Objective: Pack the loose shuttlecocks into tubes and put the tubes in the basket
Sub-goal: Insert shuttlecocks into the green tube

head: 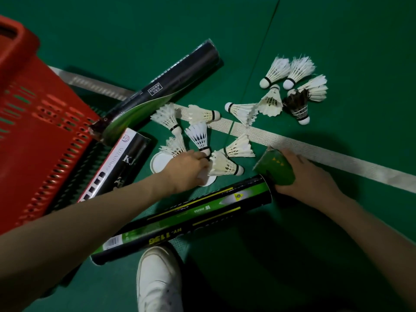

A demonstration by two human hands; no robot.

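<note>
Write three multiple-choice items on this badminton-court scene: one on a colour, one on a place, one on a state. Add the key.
1. The slotted plastic basket is: A blue; B red; C grey.
2. The single dark-feathered shuttlecock lies: A in the basket; B on the green floor beyond the white line, beside white shuttlecocks; C under a shoe.
3. The left hand is: A flat on the floor; B gripping a tube; C pinching a white feather shuttlecock at its base.
Key: 1 B, its walls are red. 2 B, it lies on the floor by the white cluster. 3 C, its fingertips close on the base; the right hand grips a green tube end.
</note>
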